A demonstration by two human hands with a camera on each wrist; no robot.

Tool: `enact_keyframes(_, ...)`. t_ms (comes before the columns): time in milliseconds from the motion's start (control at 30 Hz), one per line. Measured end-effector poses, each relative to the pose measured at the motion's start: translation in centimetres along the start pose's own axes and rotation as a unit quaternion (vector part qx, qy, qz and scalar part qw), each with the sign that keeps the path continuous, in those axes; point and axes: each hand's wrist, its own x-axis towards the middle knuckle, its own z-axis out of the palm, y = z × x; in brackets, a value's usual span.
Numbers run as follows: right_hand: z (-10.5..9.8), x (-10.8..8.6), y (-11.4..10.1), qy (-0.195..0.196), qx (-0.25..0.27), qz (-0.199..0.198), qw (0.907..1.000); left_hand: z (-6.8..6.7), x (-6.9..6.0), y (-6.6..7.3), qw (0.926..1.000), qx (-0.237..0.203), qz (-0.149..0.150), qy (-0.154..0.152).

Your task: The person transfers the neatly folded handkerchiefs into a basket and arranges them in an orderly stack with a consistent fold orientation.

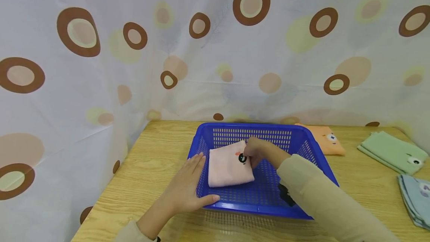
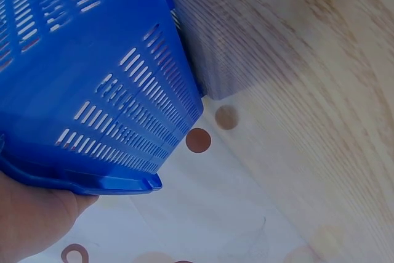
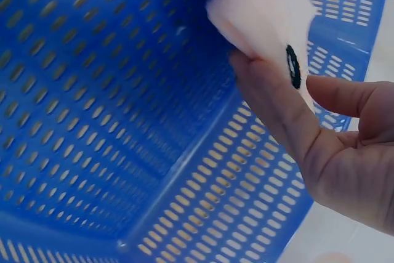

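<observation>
A folded pink cloth [image 1: 228, 167] with a small black face print lies in the left part of the blue basket [image 1: 255, 208]. My right hand [image 1: 256, 150] pinches its right edge, thumb on the printed side and fingers beneath, as the right wrist view shows of the hand [image 3: 326, 133] and the cloth [image 3: 265, 10]. My left hand [image 1: 188, 184] rests on the basket's front left rim with fingers straight and thumb out along the front edge. In the left wrist view only part of that hand [image 2: 37, 220] shows, against the basket rim [image 2: 80, 183].
An orange cloth [image 1: 327, 141] lies behind the basket's right side. Farther right on the wooden table [image 1: 151, 156] are a folded green cloth [image 1: 391, 152] and a folded blue cloth [image 1: 414, 197]. A dotted curtain [image 1: 208, 59] hangs behind and along the left.
</observation>
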Motion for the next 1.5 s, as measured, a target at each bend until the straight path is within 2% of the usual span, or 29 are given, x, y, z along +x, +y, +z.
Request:
enact_keyframes(233, -0.3, 0.2, 1.3, -0.069, -0.032, 0.047, 0.9960, 0.0, 0.0, 0.0, 1.0000, -0.003, -0.002, -0.003)
enact_keyframes(467, -0.2, 0.4, 1.9, -0.060, -0.022, 0.075, 0.9952, -0.1, 0.0, 0.1, 1.0000, -0.006, 0.002, -0.001)
enact_keyframes(567, 0.0, 0.4, 2.1, -0.079, -0.028, 0.083, 0.9930, -0.1, -0.1, 0.1, 0.9999, -0.014, -0.002, -0.004)
enact_keyframes(700, 0.5, 0.3, 2.4, -0.101, -0.023, 0.068, 0.9922, 0.0, -0.1, 0.1, 0.9999, -0.013, 0.000, 0.000)
enact_keyframes(900, 1.2, 0.4, 2.1, -0.083, 0.003, 0.033, 0.9960, 0.0, 0.0, -0.1, 1.0000, -0.008, 0.004, 0.004)
enact_keyframes(1100, 1.3, 0.6, 1.7, -0.073, 0.017, 0.034, 0.9966, 0.0, -0.1, -0.1, 0.9999, -0.011, 0.001, 0.009)
enact_keyframes(1267, 0.8, 0.4, 1.5, -0.054, 0.021, 0.021, 0.9981, -0.1, -0.1, 0.0, 0.9998, -0.019, -0.010, 0.004)
enact_keyframes(1500, -0.6, -0.1, 1.0, -0.036, 0.000, -0.001, 0.9994, -0.1, -0.1, 0.1, 0.9998, -0.016, -0.013, 0.004)
